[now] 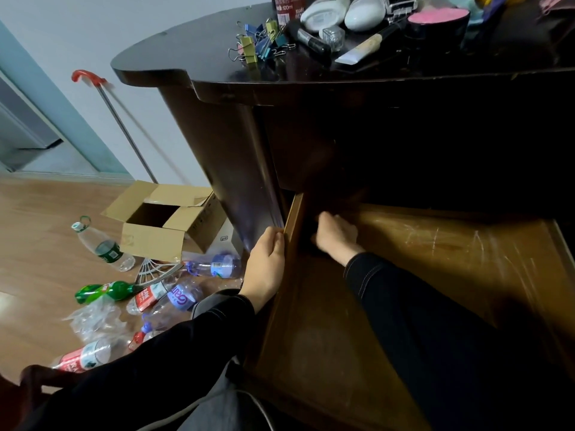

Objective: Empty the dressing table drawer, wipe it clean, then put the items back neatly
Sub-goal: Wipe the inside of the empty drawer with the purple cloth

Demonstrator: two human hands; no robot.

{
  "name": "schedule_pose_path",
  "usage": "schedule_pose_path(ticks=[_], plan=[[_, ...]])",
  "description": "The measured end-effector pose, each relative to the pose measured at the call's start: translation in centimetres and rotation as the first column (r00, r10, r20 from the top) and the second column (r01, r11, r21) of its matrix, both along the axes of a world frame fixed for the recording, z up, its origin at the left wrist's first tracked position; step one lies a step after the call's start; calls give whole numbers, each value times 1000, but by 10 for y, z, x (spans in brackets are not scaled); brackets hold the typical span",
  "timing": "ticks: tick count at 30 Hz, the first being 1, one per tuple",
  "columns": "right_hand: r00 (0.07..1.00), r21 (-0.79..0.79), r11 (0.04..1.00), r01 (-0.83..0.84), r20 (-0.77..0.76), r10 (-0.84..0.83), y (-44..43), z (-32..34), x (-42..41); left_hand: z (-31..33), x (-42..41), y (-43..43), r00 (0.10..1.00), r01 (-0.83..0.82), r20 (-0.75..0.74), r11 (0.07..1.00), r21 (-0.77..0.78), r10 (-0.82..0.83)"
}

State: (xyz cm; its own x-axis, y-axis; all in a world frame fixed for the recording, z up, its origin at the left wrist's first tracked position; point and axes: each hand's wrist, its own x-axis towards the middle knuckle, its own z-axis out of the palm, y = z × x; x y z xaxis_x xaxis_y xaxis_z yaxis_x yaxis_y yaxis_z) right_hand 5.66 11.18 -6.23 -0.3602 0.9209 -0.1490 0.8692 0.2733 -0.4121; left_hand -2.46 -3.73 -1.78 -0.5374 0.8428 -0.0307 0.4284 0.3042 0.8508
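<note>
The drawer (435,244) stood pulled far out from under the dressing table (186,57), and its scratched wooden floor was bare as far as we could see. Our left hand (266,262) gripped the top edge of the drawer's left wall, fingers curled over it. Our right hand (336,233) reached into the back left corner, fingers bent down into shadow. Something dark lay under it, and we could not tell whether it was a cloth or whether the hand held anything.

We judged the wiping to be the step in hand, and the main risk sat above it. The items were crowded toward the dressing table's front edge, with the binder clips (261,42) and the tube (362,49) nearest the rim. A hard shove on the drawer, or a knock from below, could shake them off into the drawer or onto the floor. Drawn out so far, the drawer might also tip or slip free if we leaned on it. The back corner lay dark beneath the table's overhang, so dirt could be missed there and knuckles could catch the wood above.

There was good room to the right, where the drawer floor lay open up to its right wall. To the left, the cardboard box (165,222) and plastic bottles (174,297) littered the floor near the table's side, leaving poor ground for setting anything down.
</note>
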Motion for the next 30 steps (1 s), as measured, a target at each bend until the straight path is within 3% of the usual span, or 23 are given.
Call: schedule_pose_path(ticks=[4, 7, 9, 11, 16, 20, 24, 27, 30], plan=[[999, -18, 999, -32, -35, 31, 16, 9, 4, 0, 0, 0, 1000, 1, 13, 1000, -4, -1], [981, -57, 979, -194, 9, 195, -22, 8, 22, -1, 0, 0, 1000, 3, 24, 1000, 8, -3], [935, -76, 941, -331, 107, 338, -69, -2, 35, -3, 0, 1, 1000, -1, 0, 1000, 23, 1], [890, -78, 897, -436, 110, 442, -109, -8, 48, -4, 0, 2, 1000, -10, -13, 999, 40, 11], [915, -202, 910, -362, 111, 389, -72, 4, 32, -1, 2, 0, 1000, -14, -25, 1000, 24, 14], [959, -95, 965, -243, 124, 253, -50, 11, 24, 6, 5, -2, 1000, -15, -22, 1000, 21, 16], [897, -146, 926, -347, 236, 373, -92, 7, 30, 8, 6, -3, 1000, -20, -21, 999, 37, 21], [815, -221, 834, -506, 192, 546, -135, -7, 47, 8, 6, -3, 1000, -24, -1, 999, 35, 24], [837, -196, 845, -497, 149, 527, -128, -3, 48, 8, 6, -4, 999, -31, 37, 999, 27, 30]])
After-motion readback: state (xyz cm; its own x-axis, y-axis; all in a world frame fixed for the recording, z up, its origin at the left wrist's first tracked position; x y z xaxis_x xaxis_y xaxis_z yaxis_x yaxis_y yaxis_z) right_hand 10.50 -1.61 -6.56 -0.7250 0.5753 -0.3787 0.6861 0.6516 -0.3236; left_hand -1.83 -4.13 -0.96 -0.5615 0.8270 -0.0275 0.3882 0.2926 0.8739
